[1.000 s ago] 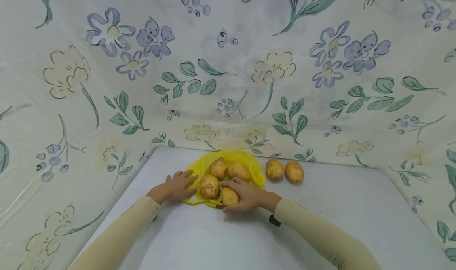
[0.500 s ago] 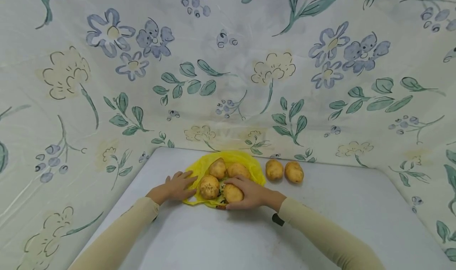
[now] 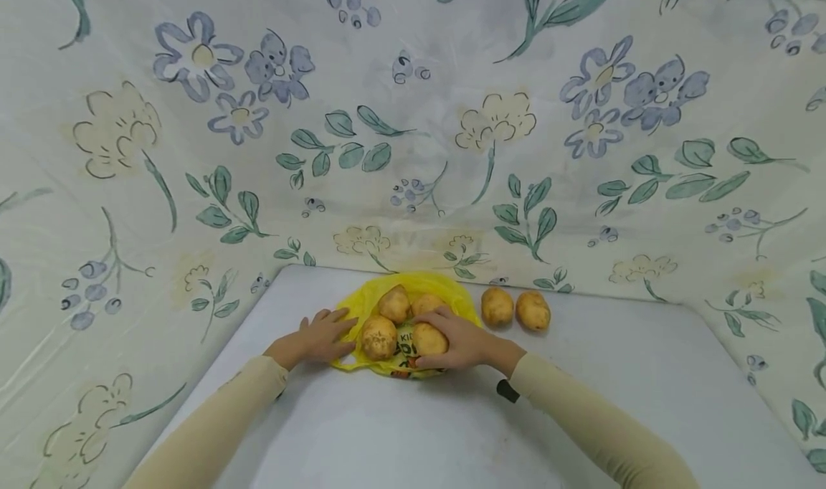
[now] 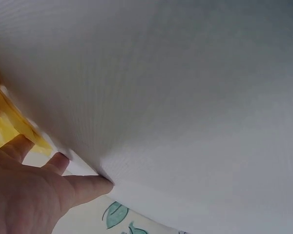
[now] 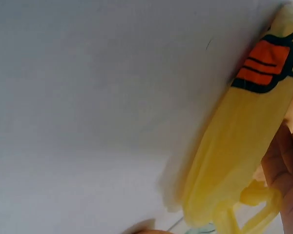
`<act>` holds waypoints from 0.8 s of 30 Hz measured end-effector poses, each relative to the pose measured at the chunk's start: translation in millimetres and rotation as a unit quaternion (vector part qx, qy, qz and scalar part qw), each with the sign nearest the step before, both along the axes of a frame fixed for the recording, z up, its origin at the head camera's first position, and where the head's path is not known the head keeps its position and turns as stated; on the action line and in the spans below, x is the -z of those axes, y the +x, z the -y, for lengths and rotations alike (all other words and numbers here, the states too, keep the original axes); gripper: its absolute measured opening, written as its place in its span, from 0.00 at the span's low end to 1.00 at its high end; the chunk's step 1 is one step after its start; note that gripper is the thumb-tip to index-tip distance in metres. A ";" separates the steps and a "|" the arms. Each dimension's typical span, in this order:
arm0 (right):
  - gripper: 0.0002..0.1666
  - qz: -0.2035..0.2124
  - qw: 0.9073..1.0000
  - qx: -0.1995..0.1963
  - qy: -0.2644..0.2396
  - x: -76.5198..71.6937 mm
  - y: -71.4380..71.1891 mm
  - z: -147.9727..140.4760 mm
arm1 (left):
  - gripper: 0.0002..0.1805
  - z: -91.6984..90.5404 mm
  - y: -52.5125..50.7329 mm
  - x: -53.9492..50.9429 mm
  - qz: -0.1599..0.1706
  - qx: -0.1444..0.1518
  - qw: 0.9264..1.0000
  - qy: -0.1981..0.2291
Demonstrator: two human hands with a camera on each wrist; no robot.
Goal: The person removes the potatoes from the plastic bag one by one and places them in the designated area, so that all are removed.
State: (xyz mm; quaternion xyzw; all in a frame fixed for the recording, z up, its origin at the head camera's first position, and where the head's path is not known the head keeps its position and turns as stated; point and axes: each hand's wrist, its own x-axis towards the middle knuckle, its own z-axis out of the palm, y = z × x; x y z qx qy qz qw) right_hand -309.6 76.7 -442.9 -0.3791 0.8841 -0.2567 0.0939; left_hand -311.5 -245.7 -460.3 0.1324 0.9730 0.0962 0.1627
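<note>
A yellow plastic bag (image 3: 364,295) lies spread on the table with several potatoes on it. My right hand (image 3: 470,342) grips the front-right potato (image 3: 430,339), fingers curved over its far side and thumb at the near side. Left of it sits a rough-skinned potato (image 3: 379,337), and behind are another potato (image 3: 394,303) and a partly covered one (image 3: 426,304). With fingers spread, my left hand (image 3: 320,338) rests on the bag's left edge. In the right wrist view the bag's side (image 5: 229,156) shows an orange and dark print.
Two more potatoes, a left one (image 3: 497,307) and a right one (image 3: 533,311), lie on the white table (image 3: 619,388) just right of the bag. A flower-printed sheet (image 3: 439,173) rises behind the table and along its sides.
My right hand has shifted slightly right and back with the potato, uncovering printed lettering on the bag. The left hand has stayed in place.
</note>
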 end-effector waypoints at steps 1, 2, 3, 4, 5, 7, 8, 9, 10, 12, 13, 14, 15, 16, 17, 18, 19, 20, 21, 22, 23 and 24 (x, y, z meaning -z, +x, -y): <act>0.45 -0.001 1.000 0.001 -0.001 -0.3 -1.1 -0.9 | 0.34 0.2 -0.5 -0.4 0.000 0.000 1.000 -0.001; 0.45 -0.001 1.000 0.003 -0.005 -0.7 -2.0 -1.8 | 0.34 0.2 -0.8 -0.6 -0.001 -0.001 1.000 -0.004; 0.46 -0.002 1.000 0.006 -0.006 -1.3 -2.8 -2.9 | 0.34 0.2 -0.9 -0.7 0.000 -0.002 1.000 -0.005; 0.46 -0.003 1.000 0.007 -0.011 -1.8 -3.5 -4.1 | 0.34 0.2 -1.1 -0.6 0.000 -0.002 1.000 -0.006; 0.46 -0.003 1.000 0.009 -0.014 -2.6 -4.2 -5.2 | 0.34 0.3 -1.1 -0.6 0.001 -0.002 1.000 -0.006; 0.46 -0.009 1.000 0.011 -0.018 -3.9 -5.5 -7.0 | 0.34 0.7 -0.9 -1.1 0.001 -0.002 1.000 -0.004; 0.46 -0.010 1.000 0.012 -0.020 -5.0 -5.9 -7.7 | 0.34 0.8 -0.6 -1.5 0.001 -0.003 1.000 -0.003; 0.46 -0.011 1.000 0.013 -0.021 -6.0 -6.3 -8.4 | 0.34 1.0 -0.3 -1.8 0.001 -0.003 1.000 -0.002; 0.46 -0.010 1.000 0.015 -0.024 -7.0 -6.5 -9.1 | 0.34 1.2 -0.1 -2.3 0.001 -0.003 1.000 -0.001; 0.45 -0.010 0.999 0.021 -0.028 -9.1 -6.6 -10.3 | 0.35 1.3 0.4 -3.4 -0.001 0.002 1.000 0.001; 0.45 -0.009 0.999 0.024 -0.029 -10.0 -6.7 -11.1 | 0.35 1.1 0.7 -3.8 -0.002 0.003 1.000 0.002; 0.45 -0.009 0.999 0.027 -0.031 -10.8 -6.7 -11.9 | 0.35 0.9 0.9 -3.9 -0.001 0.003 1.000 0.002; 0.45 -0.009 0.999 0.029 -0.033 -11.6 -6.6 -12.7 | 0.34 0.7 1.1 -4.0 -0.001 0.005 1.000 0.002; 0.45 -0.011 0.999 0.031 -0.034 -12.3 -6.7 -13.6 | 0.34 0.5 1.2 -4.0 -0.002 0.006 1.000 0.002; 0.46 -0.012 0.999 0.034 -0.035 -13.0 -6.9 -14.5 | 0.34 0.3 1.2 -4.0 -0.001 0.007 1.000 0.002; 0.45 -0.015 0.999 0.035 -0.036 -13.4 -7.4 -15.5 | 0.34 0.0 1.3 -3.9 0.000 0.005 1.000 0.002; 0.45 -0.017 0.998 0.036 -0.040 -14.0 -8.0 -16.5 | 0.34 -0.2 1.4 -3.7 0.000 0.004 1.000 0.001; 0.45 -0.020 0.998 0.039 -0.044 -14.6 -8.7 -17.6 | 0.34 -0.2 1.3 -3.5 0.000 0.005 1.000 0.001; 0.44 -0.022 0.998 0.042 -0.048 -15.3 -9.5 -18.6 | 0.34 -0.3 1.3 -3.4 0.000 0.005 1.000 0.000; 0.44 -0.025 0.997 0.045 -0.051 -15.9 -10.4 -19.8 | 0.34 -0.4 1.2 -3.6 -0.001 0.006 1.000 -0.001; 0.44 -0.027 0.997 0.050 -0.052 -16.7 -11.1 -20.9 | 0.34 -0.5 1.0 -3.4 0.000 0.005 1.000 -0.003; 0.43 -0.029 0.997 0.054 -0.052 -17.2 -11.9 -22.0 | 0.34 -0.5 0.9 -3.5 0.000 0.004 1.000 -0.003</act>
